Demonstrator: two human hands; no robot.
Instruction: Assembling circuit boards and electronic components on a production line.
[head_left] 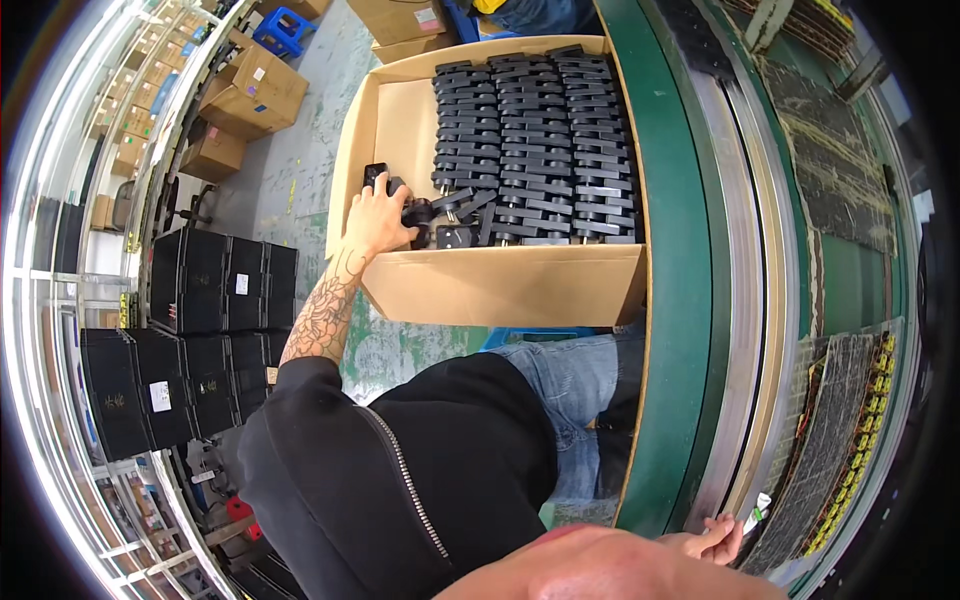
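My left hand (pixel 376 220) reaches into the left side of an open cardboard box (pixel 500 285). Its fingers curl around a round black caster-like part (pixel 418 212) that is partly hidden by them. Just past the fingertips lies another small black piece (pixel 375 172). Several black caster-like parts (pixel 535 150) are stacked in tight columns in the box, some showing short metal stems. At the lower right, my right hand (pixel 715 540) is beside the rail of the bench, fingers bent together; what they hold, if anything, I cannot make out. A small white and green item (pixel 762 502) lies close to it.
A green bench (pixel 672 300) with a metal rail (pixel 745 300) runs along the right. Black bins (pixel 205 290) stand stacked at the left. Cardboard boxes (pixel 255 90) and a blue stool (pixel 284 32) are at the back left. Shelving (pixel 125 130) lines the far left.
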